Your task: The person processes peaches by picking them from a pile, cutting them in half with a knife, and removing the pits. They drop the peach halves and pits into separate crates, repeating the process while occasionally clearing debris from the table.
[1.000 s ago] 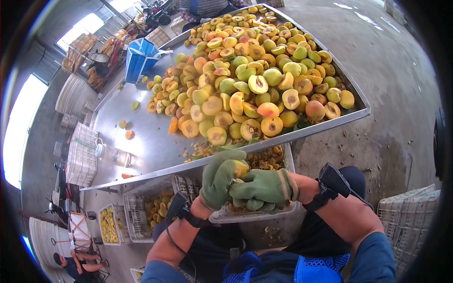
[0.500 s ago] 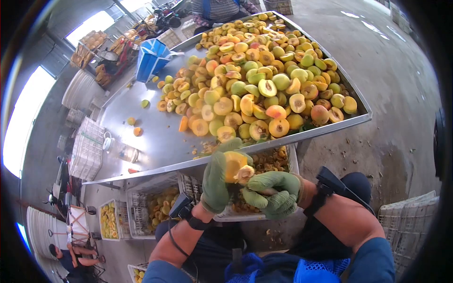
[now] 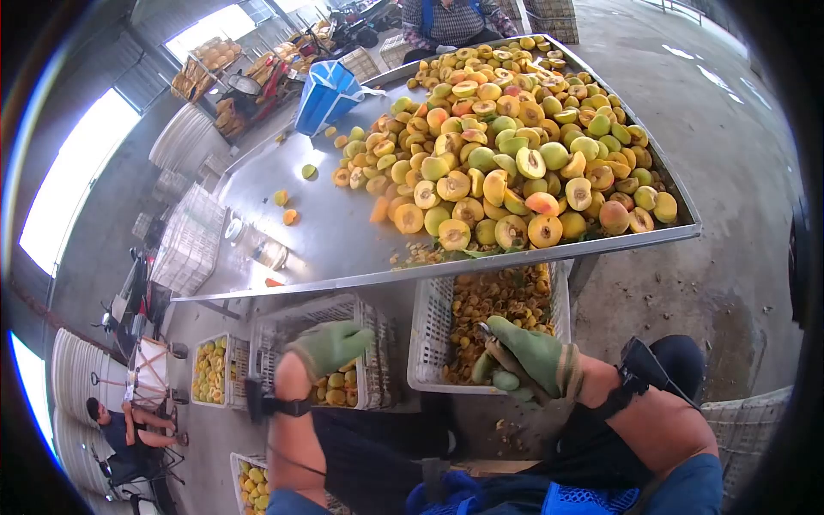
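My left hand, in a green glove, hangs over a white crate of peach halves. Its fingers stretch to the right, with no fruit visible in them. My gloved right hand is closed around a small hand tool with a metal tip; the fingers cover most of it. Below that hand stands another white crate, which contains brown pits and scraps. A big heap of cut peaches covers much of the metal table in front of me.
The table's raised edge runs just beyond my hands. A blue and white bag and a clear jar stand on its left part. More fruit crates are at left. One person sits behind the table, another at far left.
My left hand has moved left, away from my right hand, and the peach half with its pit is gone from it. My right hand still grips the tool. The camera view has shifted.
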### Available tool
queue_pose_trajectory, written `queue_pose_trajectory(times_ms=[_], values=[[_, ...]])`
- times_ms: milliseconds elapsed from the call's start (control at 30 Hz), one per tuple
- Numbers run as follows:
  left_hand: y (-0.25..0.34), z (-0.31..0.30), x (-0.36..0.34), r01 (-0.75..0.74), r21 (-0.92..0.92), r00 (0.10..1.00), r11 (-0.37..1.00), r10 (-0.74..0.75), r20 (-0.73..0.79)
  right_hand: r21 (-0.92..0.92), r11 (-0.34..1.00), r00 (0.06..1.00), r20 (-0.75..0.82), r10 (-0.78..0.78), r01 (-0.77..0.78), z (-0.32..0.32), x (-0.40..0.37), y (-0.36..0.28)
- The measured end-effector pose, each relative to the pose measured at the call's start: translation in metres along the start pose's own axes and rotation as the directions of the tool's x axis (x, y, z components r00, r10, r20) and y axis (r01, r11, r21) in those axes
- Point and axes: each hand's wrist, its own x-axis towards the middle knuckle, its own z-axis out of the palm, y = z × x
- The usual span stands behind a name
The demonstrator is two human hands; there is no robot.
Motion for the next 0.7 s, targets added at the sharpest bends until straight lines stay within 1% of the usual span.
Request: queue_pose_trajectory(times_ms=[67,100,167,200,233,267,300,333,433,467,533,633,667,700], values=[[-0.056,0.005,0.002,0.074,0.247,0.993,0.966,-0.048,-0.11,-0.026,0.998,0.994,-0.092,-0.053,0.05,0.001,0.001,0.002],[-0.071,0.008,0.006,0.12,0.363,0.984,0.924,-0.061,-0.17,-0.042,0.996,0.987,-0.137,-0.081,0.076,0.002,0.002,0.002],[-0.028,-0.005,0.017,-0.033,0.151,0.955,0.988,0.076,-0.286,-0.107,0.992,0.981,-0.174,-0.082,0.064,0.002,0.009,0.0],[-0.001,-0.01,0.029,-0.125,0.047,0.927,0.991,0.134,-0.352,-0.139,0.989,0.977,-0.196,-0.082,0.055,0.002,0.012,-0.001],[0.024,-0.009,0.045,-0.184,0.014,0.878,0.983,0.17,-0.448,-0.122,0.988,0.971,-0.207,-0.123,0.099,0.003,0.014,-0.002],[0.047,-0.006,0.062,-0.243,-0.014,0.819,0.97,0.197,-0.539,-0.104,0.984,0.962,-0.219,-0.161,0.141,0.003,0.016,-0.002],[0.061,-0.001,0.087,-0.356,0.02,0.727,0.934,0.29,-0.622,-0.087,0.979,0.953,-0.229,-0.198,0.183,0.003,0.018,-0.003],[0.068,0.007,0.113,-0.457,0.063,0.62,0.887,0.369,-0.692,-0.109,0.974,0.945,-0.243,-0.221,0.199,0.0,0.022,-0.003],[0.087,0.017,0.171,-0.563,-0.003,0.637,0.826,0.432,-0.639,-0.213,0.94,0.901,-0.294,-0.32,0.265,-0.01,0.031,-0.001],[0.093,0.018,0.185,-0.516,0.14,0.66,0.845,0.496,-0.564,-0.217,0.944,0.904,-0.297,-0.307,0.249,-0.015,0.034,-0.003],[0.106,0.018,0.203,-0.416,0.423,0.716,0.805,0.577,-0.393,-0.225,0.95,0.914,-0.297,-0.277,0.215,-0.024,0.04,-0.007],[0.118,0.017,0.206,-0.303,0.453,0.792,0.838,0.486,-0.368,-0.138,0.975,0.915,-0.343,-0.214,0.176,-0.035,0.033,-0.025],[0.118,0.013,0.202,-0.278,0.401,0.803,0.873,0.44,-0.401,-0.116,0.975,0.915,-0.34,-0.218,0.189,-0.041,0.033,-0.029],[0.111,0.013,0.203,-0.344,0.206,0.793,0.916,0.401,-0.458,-0.096,0.974,0.916,-0.334,-0.224,0.203,-0.047,0.033,-0.032]])
